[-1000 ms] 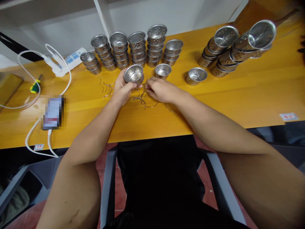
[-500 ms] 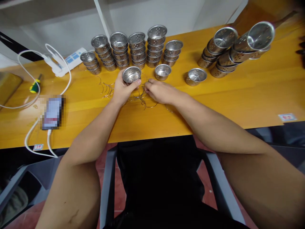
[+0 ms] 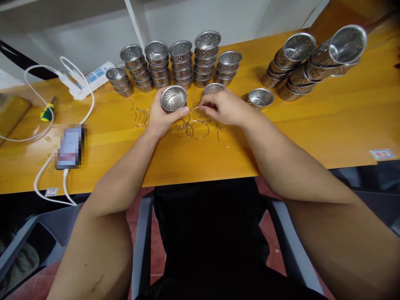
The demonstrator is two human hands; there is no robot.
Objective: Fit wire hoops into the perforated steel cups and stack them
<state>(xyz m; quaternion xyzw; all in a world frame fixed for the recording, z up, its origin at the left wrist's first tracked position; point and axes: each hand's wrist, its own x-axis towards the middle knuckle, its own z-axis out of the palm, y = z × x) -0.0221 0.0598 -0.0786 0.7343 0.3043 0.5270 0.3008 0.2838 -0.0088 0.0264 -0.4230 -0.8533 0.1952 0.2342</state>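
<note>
My left hand [image 3: 161, 118] is closed around a perforated steel cup [image 3: 173, 98], held just above the tabletop [image 3: 312, 125] with its mouth tilted toward me. My right hand [image 3: 223, 107] pinches a wire ring [image 3: 201, 109] right of the cup. More rings [image 3: 193, 127] lie loose on the tabletop beneath both hands. Stacked cups [image 3: 181, 62] stand at the far side; tilted stacks [image 3: 312, 58] lie far right.

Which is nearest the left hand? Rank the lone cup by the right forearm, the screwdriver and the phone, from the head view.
From the left hand, which holds a perforated metal cup:
1. Phone, to its left near the table's front edge.
2. Lone cup, to its right beyond the right hand.
3. Screwdriver, far left, by the white cable.
</note>
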